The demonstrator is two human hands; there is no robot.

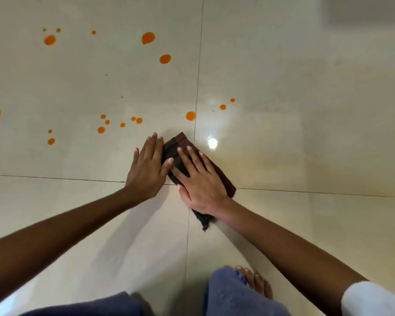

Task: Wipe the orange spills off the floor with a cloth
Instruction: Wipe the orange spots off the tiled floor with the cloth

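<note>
The dark folded cloth (180,144) lies on the floor (283,137) just below the middle of the frame, where the tile joints cross. The right hand (201,181) presses flat on it with straight fingers. The left hand (146,169) rests flat beside it, gripping nothing, its thumb at the cloth's edge.

The orange spills (190,115) sit above and to the left, the nearest just beyond the cloth's top corner. If the drops are wet, a long sweep would likely drag them into streaks rather than lift them. A small folded pad may also soak through quickly and print colour back onto the tile. The drops in the upper left look like a stretch (leaning that far on a glossy tile could let a palm slide).

Much of the cloth is hidden under the right hand, and its underside cannot be seen. One drop at the far left edge is partly cut off. Glare right of the cloth could mask faint marks, and the upper right corner is blurred.
</note>
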